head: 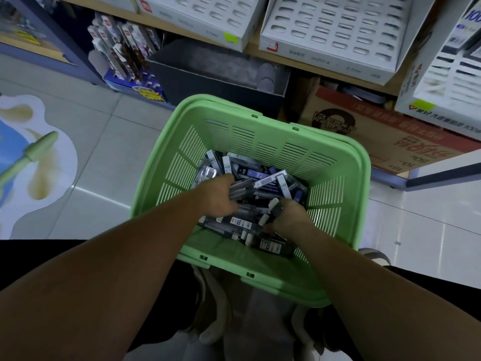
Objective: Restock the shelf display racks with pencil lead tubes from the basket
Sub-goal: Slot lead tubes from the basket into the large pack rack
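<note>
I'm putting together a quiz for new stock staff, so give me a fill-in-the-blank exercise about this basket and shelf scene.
1. The pencil lead tubes lie in a ____ plastic basket.
2. Counting the left hand and the right hand, ____ hands are inside the basket.
3. The basket stands on the tiled ____.
4. The slotted display racks are ____ in colour.
Missing words: green; two; floor; white.

Head camera looks steeply down — close over the basket [294,152], shelf racks [335,29] ahead.
</note>
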The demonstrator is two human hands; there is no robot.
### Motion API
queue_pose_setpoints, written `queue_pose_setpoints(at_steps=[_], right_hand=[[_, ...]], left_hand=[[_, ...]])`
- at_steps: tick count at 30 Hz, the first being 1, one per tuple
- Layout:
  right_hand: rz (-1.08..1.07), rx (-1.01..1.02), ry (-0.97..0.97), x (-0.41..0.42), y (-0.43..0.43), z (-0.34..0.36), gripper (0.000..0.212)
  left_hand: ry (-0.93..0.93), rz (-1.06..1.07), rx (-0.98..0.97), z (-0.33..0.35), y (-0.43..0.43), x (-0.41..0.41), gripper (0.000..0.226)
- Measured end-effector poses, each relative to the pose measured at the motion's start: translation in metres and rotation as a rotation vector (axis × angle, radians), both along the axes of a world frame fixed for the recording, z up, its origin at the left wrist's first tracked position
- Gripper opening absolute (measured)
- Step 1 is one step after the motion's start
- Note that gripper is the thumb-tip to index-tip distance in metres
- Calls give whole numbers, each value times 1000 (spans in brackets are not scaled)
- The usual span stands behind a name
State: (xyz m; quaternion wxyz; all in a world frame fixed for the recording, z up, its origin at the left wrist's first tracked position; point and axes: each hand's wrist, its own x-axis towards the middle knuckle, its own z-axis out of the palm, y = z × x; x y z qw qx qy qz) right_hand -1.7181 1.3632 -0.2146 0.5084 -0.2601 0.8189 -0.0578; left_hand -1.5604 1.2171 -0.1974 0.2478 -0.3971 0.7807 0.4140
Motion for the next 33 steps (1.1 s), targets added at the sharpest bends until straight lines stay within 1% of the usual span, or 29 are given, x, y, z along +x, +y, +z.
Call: queue_pose_setpoints(at_steps=[3, 4, 6, 8, 10, 12, 16, 17, 19, 20, 22, 25, 26, 28, 30, 32, 33], right_hand=[[28, 41, 50, 3, 0, -2, 60], [29, 37, 56, 3, -1, -1, 58], [5, 6, 43, 0, -1, -2, 47], [-37, -29, 13, -2, -2, -4, 33], [-130, -70, -43, -4, -2, -5, 25], [-212, -119, -112, -8, -3, -2, 25], [-305, -149, -219, -11, -5, 13, 27], [-326, -155, -232, -10, -6, 15, 25], [-333, -133, -259, -8, -6, 22, 15], [-329, -121, -275, -7, -6, 24, 15], [-342, -120, -305, -6, -7, 26, 13], [-411, -117, -305, -5, -9, 23, 2], [-413, -96, -311, -5, -8, 21, 4], [-377, -45, -352, -4, -5, 18, 16], [-216, 2, -340, -5, 0, 11, 34], [-15, 56, -289, -3, 1, 3, 53], [56, 75, -246, -2, 1, -2, 59]], left_hand=[[-69, 24, 82, 0, 12, 6, 24], [-89, 21, 100, -1, 16, 7, 26], [-116, 2, 118, -6, 23, 10, 44], [-123, -53, 69, -8, 27, 13, 58], [-122, -119, 29, -8, 29, 10, 58], [-119, -173, 9, -10, 28, 5, 57], [-158, -281, -69, -13, 29, -4, 66], [-170, -290, -73, -14, 30, -5, 71], [-186, -305, -78, -16, 31, -7, 76], [-188, -309, -75, -16, 30, -8, 71], [-190, -294, -46, -17, 27, -5, 54], [-218, -294, -37, -14, 26, 0, 45], [-238, -305, -41, -14, 26, 2, 44], [-275, -310, -35, -13, 27, 4, 39], [-288, -275, -16, -10, 25, 6, 34], [-253, -143, 35, -5, 20, 8, 37], [-218, -60, 82, 0, 17, 8, 37]])
